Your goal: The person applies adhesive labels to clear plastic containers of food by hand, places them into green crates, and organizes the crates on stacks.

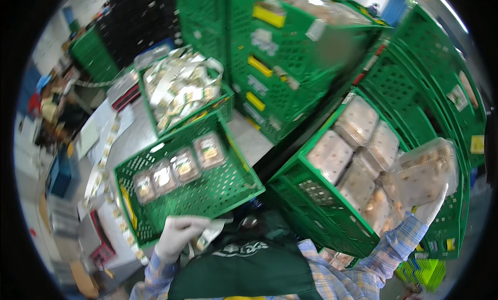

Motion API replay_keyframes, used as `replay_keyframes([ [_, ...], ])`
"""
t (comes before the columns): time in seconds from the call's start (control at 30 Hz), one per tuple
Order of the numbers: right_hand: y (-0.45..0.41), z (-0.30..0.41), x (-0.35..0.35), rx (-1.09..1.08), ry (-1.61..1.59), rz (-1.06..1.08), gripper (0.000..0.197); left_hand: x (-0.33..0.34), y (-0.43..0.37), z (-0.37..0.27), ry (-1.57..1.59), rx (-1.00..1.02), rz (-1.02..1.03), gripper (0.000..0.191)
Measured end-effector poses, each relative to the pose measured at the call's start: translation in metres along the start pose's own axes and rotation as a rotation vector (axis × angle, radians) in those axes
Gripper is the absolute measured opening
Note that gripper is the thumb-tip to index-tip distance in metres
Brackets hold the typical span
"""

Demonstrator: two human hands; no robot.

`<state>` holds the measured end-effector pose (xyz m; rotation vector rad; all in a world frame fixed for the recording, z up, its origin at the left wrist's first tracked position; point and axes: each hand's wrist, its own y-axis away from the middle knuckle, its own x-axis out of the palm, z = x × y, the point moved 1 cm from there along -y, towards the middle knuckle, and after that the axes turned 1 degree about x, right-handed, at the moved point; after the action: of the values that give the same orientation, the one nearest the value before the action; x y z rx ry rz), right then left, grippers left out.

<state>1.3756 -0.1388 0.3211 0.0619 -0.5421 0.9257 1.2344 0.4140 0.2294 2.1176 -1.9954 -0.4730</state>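
Observation:
My left hand (181,234), in a white glove, pinches a label (212,234) in front of my dark green apron. Just beyond it is a green plastic crate (210,204). Several small clear packs with labels (184,166) form a row inside this crate. Out to the right, my gloved right hand (433,206) grips a clear plastic clamshell pack (422,173) with pale brown contents. It is tilted above a second green crate (323,210), which holds unlabelled clamshell packs (330,154). The fingers behind the held pack are partly hidden.
A green crate heaped with label strips (183,90) stands behind the row of packs. A label strip (103,160) runs along the steel table (132,138). Tall stacks of green crates (268,66) rise ahead and right. A person (54,101) is at the far left.

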Motion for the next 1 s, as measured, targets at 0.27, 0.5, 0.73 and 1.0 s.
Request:
replay_keyframes([
  [0.27, 0.177, -0.177, 0.202, 0.448, -0.001, 0.592, 0.053, 0.01, -0.013, 0.001, 0.154, 0.185, -0.279, 0.01],
  [0.5, 0.304, -0.242, 0.243, 0.409, -0.091, 0.786, 0.049, 0.016, -0.02, 0.029, 0.342, 0.347, -0.494, 0.013],
  [0.73, 0.344, -0.229, 0.248, 0.472, -0.083, 0.919, 0.063, 0.001, -0.011, 0.042, 0.384, 0.355, -0.62, 0.016],
  [1.0, 0.353, -0.232, 0.259, 0.456, -0.016, 0.955, 0.059, -0.012, -0.014, 0.067, -0.087, 0.117, -0.821, 0.027],
])
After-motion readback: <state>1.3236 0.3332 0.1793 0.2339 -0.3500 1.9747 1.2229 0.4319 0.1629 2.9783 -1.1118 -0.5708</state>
